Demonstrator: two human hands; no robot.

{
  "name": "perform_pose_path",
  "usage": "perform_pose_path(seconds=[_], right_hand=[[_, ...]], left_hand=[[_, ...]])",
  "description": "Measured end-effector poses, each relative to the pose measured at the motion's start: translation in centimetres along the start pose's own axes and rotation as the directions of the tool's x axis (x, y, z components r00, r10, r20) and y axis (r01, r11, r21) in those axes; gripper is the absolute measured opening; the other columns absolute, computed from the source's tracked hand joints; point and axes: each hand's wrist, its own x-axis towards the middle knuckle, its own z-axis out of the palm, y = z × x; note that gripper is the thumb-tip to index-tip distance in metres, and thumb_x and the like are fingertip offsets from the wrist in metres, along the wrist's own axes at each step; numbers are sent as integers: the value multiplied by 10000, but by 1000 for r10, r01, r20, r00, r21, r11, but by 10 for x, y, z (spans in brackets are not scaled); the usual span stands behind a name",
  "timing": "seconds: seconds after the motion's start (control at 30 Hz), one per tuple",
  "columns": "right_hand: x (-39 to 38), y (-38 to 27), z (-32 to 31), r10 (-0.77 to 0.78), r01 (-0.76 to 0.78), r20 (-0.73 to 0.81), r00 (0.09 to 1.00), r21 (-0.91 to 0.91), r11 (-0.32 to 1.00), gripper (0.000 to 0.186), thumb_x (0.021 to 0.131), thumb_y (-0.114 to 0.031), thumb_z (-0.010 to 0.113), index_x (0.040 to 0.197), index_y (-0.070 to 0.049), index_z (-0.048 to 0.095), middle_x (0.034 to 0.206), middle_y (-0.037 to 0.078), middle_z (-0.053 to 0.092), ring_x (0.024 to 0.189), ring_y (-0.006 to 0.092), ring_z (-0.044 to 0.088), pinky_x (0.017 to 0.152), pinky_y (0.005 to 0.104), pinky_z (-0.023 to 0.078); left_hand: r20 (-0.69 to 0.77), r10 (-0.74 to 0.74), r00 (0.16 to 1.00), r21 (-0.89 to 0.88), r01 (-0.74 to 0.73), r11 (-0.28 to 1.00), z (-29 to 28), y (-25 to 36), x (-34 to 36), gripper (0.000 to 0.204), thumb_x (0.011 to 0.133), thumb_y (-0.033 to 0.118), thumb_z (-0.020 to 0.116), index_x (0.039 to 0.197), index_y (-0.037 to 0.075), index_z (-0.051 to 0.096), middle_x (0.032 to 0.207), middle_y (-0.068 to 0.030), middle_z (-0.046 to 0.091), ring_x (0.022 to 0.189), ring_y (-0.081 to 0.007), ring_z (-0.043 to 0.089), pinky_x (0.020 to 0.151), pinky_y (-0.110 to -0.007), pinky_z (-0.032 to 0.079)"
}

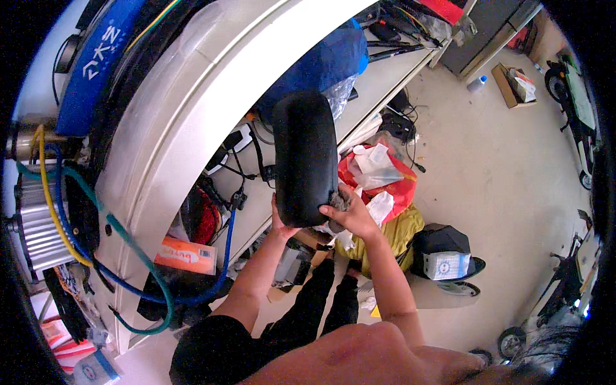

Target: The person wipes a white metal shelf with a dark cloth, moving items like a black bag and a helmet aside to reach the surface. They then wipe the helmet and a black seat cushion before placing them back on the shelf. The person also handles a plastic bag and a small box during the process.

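A long, smooth black object point(305, 154) with rounded ends, perhaps a padded seat, stands on end in front of me. My left hand point(282, 221) grips its lower left side, the fingers partly hidden behind it. On the lower right, my right hand point(354, 217) is closed round a grey fuzzy wad point(339, 203), with the thumb lying against the black surface. Whether the wad is cloth or steel wool, I cannot tell. Just left of the black object, dark cables point(237, 170) lie on the shelf.
A white shelf frame point(212, 70) curves along my left, with a blue hose point(224, 276) looping below. Blue plastic point(321, 61) lies on the shelf. By my feet are a red bag point(404, 192), an olive sack point(388, 240) and a black cap point(443, 240). Scooters point(574, 122) stand at the right.
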Motion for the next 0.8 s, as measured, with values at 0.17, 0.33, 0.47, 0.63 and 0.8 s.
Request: perform_pose_path(seconds=[0.17,0.33,0.47,0.63,0.8], right_hand=[[-34,-28,0,-43,25,-103,994,-172,985,424,685,-146,739,1015,3,518,907,43,574,839,120,508,778,266,416],[-71,-25,-13,-55,-29,-220,974,-361,932,324,667,-159,729,883,-21,531,729,71,546,680,171,509,661,297,438],[-95,-20,-21,6,-77,-204,979,-343,936,283,673,-133,715,849,-17,525,672,60,511,636,157,478,617,287,424],[-99,-23,-16,90,-128,-118,989,-368,921,265,696,-128,694,837,-9,504,669,57,503,613,150,456,589,289,412],[-80,-21,-8,62,-49,22,998,-383,922,288,713,-154,694,887,-8,517,705,67,530,649,153,490,610,292,424]], left_hand=[[-217,-273,937,319,332,888,-57,6,18,450,851,361,489,1188,63,488,1159,-106,541,1039,-232,531,895,-396,436],[-168,725,669,955,294,-50,-47,64,42,301,754,250,633,917,6,569,833,-99,584,719,-227,541,641,-330,430],[310,896,318,742,508,-437,-62,105,78,542,687,352,689,995,-62,522,938,-210,549,829,-326,554,708,-396,453],[113,848,519,757,508,-411,-76,116,92,347,768,292,610,906,-20,546,879,-192,547,793,-357,550,701,-440,453],[146,860,488,770,490,-409,-74,105,64,222,837,223,517,814,3,530,839,-186,531,787,-368,543,666,-452,441]])
